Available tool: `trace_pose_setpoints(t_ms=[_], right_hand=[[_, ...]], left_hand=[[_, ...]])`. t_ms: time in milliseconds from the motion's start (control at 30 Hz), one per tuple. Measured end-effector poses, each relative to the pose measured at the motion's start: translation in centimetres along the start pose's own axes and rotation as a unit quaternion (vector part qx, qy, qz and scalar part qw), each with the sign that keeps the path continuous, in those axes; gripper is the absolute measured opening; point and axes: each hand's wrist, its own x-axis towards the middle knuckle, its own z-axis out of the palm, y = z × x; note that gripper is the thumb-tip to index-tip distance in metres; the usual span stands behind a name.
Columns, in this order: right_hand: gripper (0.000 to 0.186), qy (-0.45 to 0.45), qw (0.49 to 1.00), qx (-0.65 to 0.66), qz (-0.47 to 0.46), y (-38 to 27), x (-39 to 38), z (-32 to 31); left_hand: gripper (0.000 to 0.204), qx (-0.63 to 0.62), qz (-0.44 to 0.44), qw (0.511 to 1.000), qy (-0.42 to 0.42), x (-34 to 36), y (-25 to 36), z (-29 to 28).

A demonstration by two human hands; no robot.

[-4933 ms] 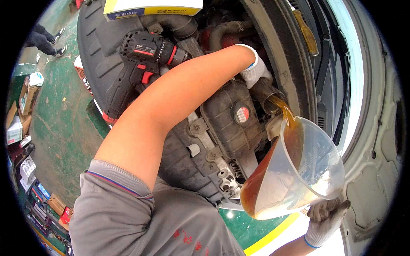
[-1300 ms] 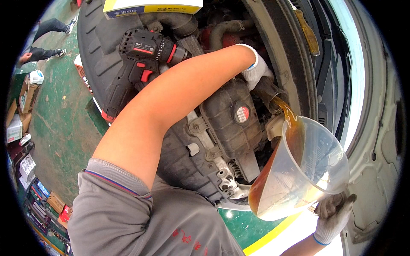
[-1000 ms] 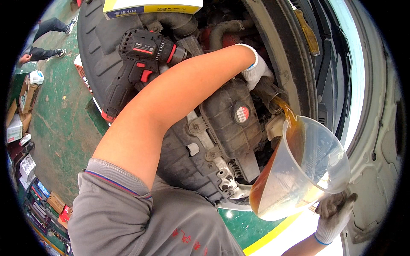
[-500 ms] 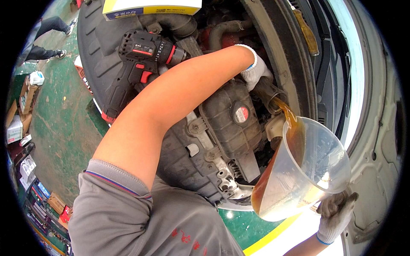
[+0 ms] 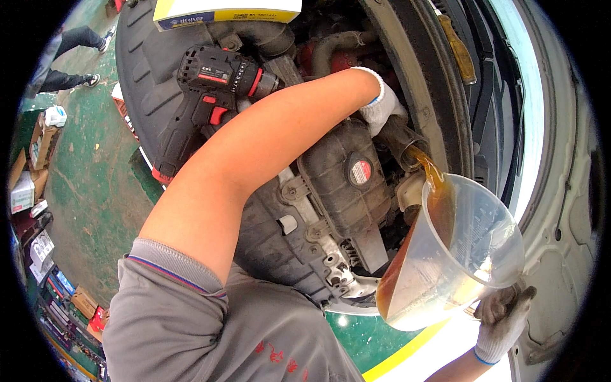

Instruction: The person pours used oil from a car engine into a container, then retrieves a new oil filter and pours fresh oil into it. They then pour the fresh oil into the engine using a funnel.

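- Clearly, a transparent measuring jug (image 5: pixel 458 274) is tipped over the engine bay, its spout beside the open mouth of a dark, tube-shaped funnel (image 5: pixel 401 141).
- Amber oil (image 5: pixel 428 164) runs in a stream between spout and funnel; more lies along the jug's lower side.
- The right hand (image 5: pixel 503 321), in a knitted glove, curls its fingers behind the jug near the rim and holds it up; part of that grip is hidden.
- The left hand (image 5: pixel 383 114), gloved too, touches the funnel's other end; its fingers are mostly out of sight, so I cannot tell whether they close around it.
- Below the left forearm sits a black plastic reservoir (image 5: pixel 331 197) with a round cap (image 5: pixel 359 170) bearing a red and white label.
- On the other side of that arm, a black and red cordless drill (image 5: pixel 210 86) lies on the engine parts, near a yellow, white and blue box (image 5: pixel 229 14).
- A yellow-handled tool (image 5: pixel 457 49) rests by the windshield edge.
- At far left, a co-worker's legs (image 5: pixel 70 60) show over the green floor (image 5: pixel 95 172).
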Motion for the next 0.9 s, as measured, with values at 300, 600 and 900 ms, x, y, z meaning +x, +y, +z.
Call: trace_pose_setpoints(t_ms=[300,600,900], right_hand=[[0.046,-0.099,0.994,0.021,0.042,-0.9,-0.7,1.0],[0.046,0.083,0.995,-0.057,-0.005,-1.3,-1.6,3.3],[0.048,0.02,0.999,-0.032,0.004,-1.3,-1.0,2.4]], left_hand=[[0.085,-0.008,-0.034,0.999,0.035,-1.6,1.7,0.0],[0.092,0.015,-0.042,0.999,0.025,-1.5,1.7,-0.1],[0.084,0.023,-0.055,0.997,0.047,-2.1,2.2,-0.1]])
